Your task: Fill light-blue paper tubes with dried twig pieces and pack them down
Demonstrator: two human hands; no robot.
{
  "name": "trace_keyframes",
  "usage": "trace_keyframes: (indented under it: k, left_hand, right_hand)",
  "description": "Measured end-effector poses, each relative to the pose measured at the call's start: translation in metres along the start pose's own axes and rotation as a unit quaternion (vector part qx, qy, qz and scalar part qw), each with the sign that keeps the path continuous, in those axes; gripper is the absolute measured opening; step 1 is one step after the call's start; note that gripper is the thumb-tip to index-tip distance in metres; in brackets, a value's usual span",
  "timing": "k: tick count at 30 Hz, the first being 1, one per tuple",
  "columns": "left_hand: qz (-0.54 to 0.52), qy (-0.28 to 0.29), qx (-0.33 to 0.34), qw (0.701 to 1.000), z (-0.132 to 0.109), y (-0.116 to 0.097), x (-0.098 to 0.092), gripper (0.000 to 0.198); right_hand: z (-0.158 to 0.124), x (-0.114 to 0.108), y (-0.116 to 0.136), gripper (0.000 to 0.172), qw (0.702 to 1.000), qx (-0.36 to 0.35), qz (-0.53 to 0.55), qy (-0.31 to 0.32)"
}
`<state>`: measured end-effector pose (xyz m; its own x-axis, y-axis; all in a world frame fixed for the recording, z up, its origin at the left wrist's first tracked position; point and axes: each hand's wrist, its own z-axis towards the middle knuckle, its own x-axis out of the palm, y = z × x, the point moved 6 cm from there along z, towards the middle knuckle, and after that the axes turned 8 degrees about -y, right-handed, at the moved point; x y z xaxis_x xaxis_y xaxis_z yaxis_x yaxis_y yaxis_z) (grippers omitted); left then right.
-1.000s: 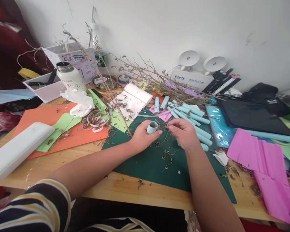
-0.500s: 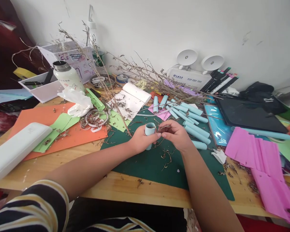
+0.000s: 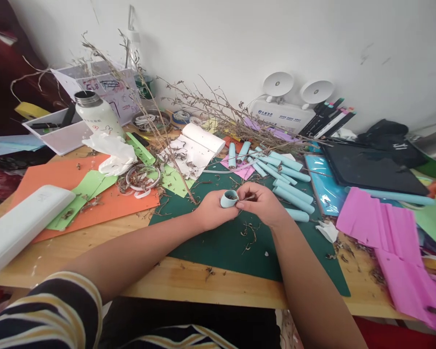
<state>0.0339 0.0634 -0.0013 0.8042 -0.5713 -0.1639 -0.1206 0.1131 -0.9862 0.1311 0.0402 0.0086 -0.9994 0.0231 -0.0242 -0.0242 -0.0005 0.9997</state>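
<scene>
A light-blue paper tube (image 3: 228, 199) is gripped in my left hand (image 3: 213, 212), its open end facing up toward me with some dark bits inside. At the tube's right rim, my right hand (image 3: 256, 201) is closed in a pinch on a piece of dried twig (image 3: 250, 197). Both hands are over the green cutting mat (image 3: 218, 252), on which dry plant scraps (image 3: 250, 235) are scattered. Several more blue paper tubes (image 3: 294, 198) lie just beyond my right hand. Two short tubes (image 3: 232, 156) stand on a pink paper piece (image 3: 244, 169).
Dry branches (image 3: 218, 109) spread across the back. An open bottle (image 3: 98, 114), a white tissue (image 3: 114, 155), orange paper (image 3: 94, 194) and a white oblong device (image 3: 29, 223) are on the left. To the right are a black tablet-like slab (image 3: 374, 167) and pink crepe paper (image 3: 381, 223).
My left hand has tilted the tube's mouth toward me and it sits lower in the grip. My right hand still pinches at the rim. The view has shifted slightly.
</scene>
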Motion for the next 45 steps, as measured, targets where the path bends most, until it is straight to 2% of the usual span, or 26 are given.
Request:
trace_keyframes:
  k: [8, 19, 29, 32, 35, 39, 41, 45]
  left_hand:
    - [-0.062, 0.018, -0.032, 0.997, -0.004, -0.001, 0.003, 0.017]
    - [-0.117, 0.038, -0.013, 0.992, -0.003, 0.001, 0.004, 0.012]
    - [-0.253, 0.052, -0.012, 0.966, -0.003, 0.003, 0.004, 0.012]
    - [-0.305, 0.026, -0.011, 0.952, -0.001, 0.002, 0.001, 0.014]
    - [-0.35, -0.041, -0.038, 0.935, 0.004, 0.005, -0.006, 0.016]
    - [-0.361, -0.136, -0.174, 0.906, 0.006, 0.02, -0.011, 0.018]
    - [-0.347, -0.139, -0.212, 0.903, 0.005, 0.023, -0.01, 0.023]
    - [-0.314, -0.106, -0.162, 0.93, 0.005, 0.018, -0.007, 0.039]
  right_hand:
    - [0.0, 0.003, -0.001, 0.019, 0.997, 0.007, 0.077, 0.016]
    - [-0.001, 0.005, -0.002, 0.02, 0.992, 0.007, 0.117, 0.037]
    - [0.0, -0.003, 0.002, 0.025, 0.991, 0.0, 0.134, 0.008]
    - [0.001, -0.014, 0.003, 0.027, 0.988, -0.008, 0.155, -0.015]
    - [0.003, -0.029, 0.007, 0.03, 0.984, -0.025, 0.17, -0.054]
    - [0.004, -0.045, 0.011, 0.033, 0.981, -0.038, 0.156, -0.111]
    - [0.005, -0.053, 0.011, 0.035, 0.978, -0.045, 0.148, -0.14]
    - [0.006, -0.063, 0.007, 0.037, 0.969, -0.048, 0.15, -0.192]
